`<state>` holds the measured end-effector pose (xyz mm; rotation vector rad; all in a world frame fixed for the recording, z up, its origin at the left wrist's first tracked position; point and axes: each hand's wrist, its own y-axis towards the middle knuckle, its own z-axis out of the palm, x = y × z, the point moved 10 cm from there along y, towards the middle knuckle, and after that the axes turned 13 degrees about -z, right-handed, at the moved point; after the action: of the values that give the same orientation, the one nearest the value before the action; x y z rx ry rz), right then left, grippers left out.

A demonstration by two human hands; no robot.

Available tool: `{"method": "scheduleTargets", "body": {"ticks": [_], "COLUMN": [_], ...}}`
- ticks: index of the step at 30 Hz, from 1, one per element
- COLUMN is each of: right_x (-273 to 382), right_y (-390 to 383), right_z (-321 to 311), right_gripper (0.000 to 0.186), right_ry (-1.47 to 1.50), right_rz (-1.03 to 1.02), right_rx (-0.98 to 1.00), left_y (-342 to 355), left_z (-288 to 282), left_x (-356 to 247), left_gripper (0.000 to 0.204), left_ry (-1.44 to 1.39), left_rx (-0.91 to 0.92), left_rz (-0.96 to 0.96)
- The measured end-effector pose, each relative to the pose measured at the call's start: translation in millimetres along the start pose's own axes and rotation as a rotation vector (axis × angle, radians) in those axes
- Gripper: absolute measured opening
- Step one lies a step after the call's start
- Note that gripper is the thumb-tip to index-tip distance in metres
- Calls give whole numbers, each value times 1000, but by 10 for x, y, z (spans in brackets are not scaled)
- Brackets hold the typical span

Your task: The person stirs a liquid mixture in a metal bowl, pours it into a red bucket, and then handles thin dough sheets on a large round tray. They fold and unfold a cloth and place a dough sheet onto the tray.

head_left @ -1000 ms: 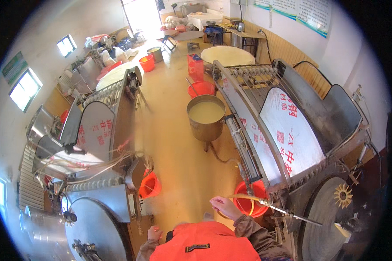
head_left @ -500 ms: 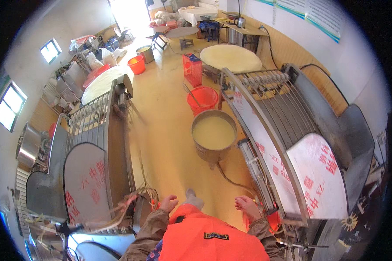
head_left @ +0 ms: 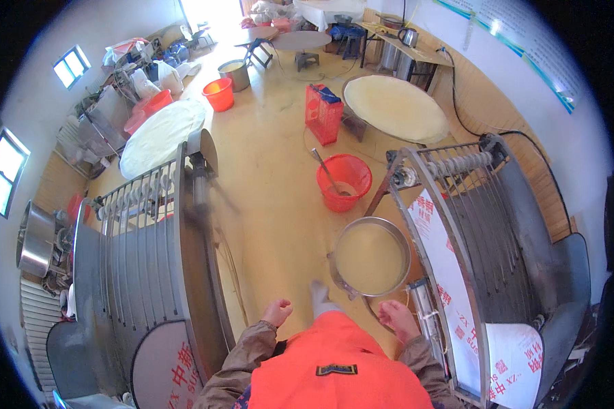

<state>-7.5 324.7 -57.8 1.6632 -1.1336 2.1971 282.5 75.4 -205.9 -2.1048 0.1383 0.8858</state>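
Observation:
My left hand (head_left: 278,312) hangs in front of my red apron (head_left: 344,365), fingers curled in and nothing visible in them. Loosely curled too, my right hand (head_left: 397,319) is held just this side of a round metal pot (head_left: 353,292) of pale yellowish liquid (head_left: 370,258); it appears apart from the pot. Beyond the pot stands a red bucket (head_left: 348,178) with a long-handled tool (head_left: 326,170) leaning in it. My foot (head_left: 318,294) shows on the yellow floor.
Slatted metal machines stand close on both sides, the left machine (head_left: 140,259) and the right machine (head_left: 484,238). Large round pale sheets lie ahead, one left (head_left: 164,136) and one right (head_left: 394,108). A red crate (head_left: 323,116), another red bucket (head_left: 218,94) and a second pot (head_left: 236,76) stand farther off.
I have moved forward between the machines; the pot and red bucket are nearer and farther right in view. Both hands stay in front of me, with nothing taken up.

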Motion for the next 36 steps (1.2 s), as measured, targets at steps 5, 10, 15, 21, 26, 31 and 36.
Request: {"method": "scheduleTargets", "body": {"ticks": [5, 10, 15, 21, 26, 31, 36], "right_x": [420, 1048, 1724, 2291, 2298, 2427, 2641], "right_y": [1365, 2780, 3845, 4839, 5493, 5980, 6393], "right_z": [549, 1302, 1958, 2053, 1817, 1820, 1898], "right_gripper": [25, 24, 22, 20, 19, 18, 22], "right_ry": [32, 103, 65, 71, 222, 340, 410], "right_rz": [-10, -72, -61, -119, -78, -21, -49], "right_rx": [71, 143, 216, 101, -160, -357, -457], "left_y": [875, 1578, 2311, 3500, 4959, 6258, 7158], "left_z": [-579, -1547, -2374, -2803, -3233, -3770, -3875], "left_x": [-35, -421, -1211, -1763, -2451, -3290, -4150], "left_gripper": [35, 32, 28, 30, 29, 26, 21], "left_ry": [-189, -294, -376, -398, -261, -232, -83], "left_rx": [127, 77, 24, 122, 176, 207, 281], "left_rz": [-203, -359, -237, -336, -248, -232, -192]}}
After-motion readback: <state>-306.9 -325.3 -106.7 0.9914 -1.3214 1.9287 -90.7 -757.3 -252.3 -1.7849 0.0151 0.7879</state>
